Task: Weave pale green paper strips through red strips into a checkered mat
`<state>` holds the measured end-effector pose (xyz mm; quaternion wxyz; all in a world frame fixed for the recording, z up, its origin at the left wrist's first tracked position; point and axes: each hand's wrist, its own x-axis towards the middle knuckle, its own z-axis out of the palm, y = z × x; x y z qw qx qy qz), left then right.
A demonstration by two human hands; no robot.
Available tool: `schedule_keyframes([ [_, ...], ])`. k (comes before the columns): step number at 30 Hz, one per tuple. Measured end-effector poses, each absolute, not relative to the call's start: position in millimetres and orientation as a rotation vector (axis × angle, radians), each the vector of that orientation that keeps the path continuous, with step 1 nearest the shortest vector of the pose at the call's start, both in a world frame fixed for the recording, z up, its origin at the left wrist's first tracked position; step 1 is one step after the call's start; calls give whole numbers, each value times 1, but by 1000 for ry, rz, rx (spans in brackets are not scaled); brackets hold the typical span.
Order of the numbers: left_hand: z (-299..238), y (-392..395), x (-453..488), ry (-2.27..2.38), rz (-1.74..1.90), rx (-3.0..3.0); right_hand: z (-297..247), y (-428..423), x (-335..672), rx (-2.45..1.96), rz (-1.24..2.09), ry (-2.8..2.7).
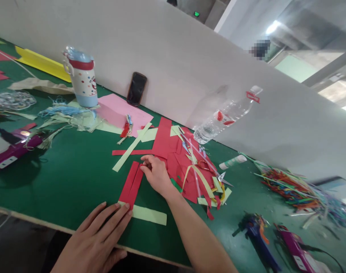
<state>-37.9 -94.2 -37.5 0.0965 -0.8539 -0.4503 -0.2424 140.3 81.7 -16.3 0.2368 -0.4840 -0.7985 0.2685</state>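
Observation:
Two red paper strips (129,182) lie side by side on the green tabletop, with a narrow slit between them. Their lower ends overlap a pale green paper strip (150,215) that runs crosswise. My left hand (100,231) rests flat, fingers stretched out, its fingertips pressing on the lower ends where the strips meet. At the top end of the right-hand red strip, my right hand (156,172) has thumb and fingers closed on its edge. Just beyond are a loose pale green strip (132,147) and a thin red strip (124,152).
Right of my right hand spreads a pile of red paper (181,163) with scissors (221,177). A water bottle (224,117), phone (136,89) and flask (83,81) stand along the wall. Glue guns (16,151) lie left and right. Colourful wires (286,189) lie at right.

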Motion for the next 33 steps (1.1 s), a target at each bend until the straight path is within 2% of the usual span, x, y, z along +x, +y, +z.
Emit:
schedule_keyframes([
  [7,-42,-96,-38,-1386,-770,-2509,-12,76,136,-1372,619,-2261],
  [22,-42,-93,-40,-1287,-625,-2546,-18,76,133,-1401,570,-2244],
  [26,-40,-94,-40,-1350,-703,-2528,-21,78,134,-1369,557,-2207],
  [33,-42,-95,-40,-1324,-624,-2534,2,64,149,-1174,536,-2172],
])
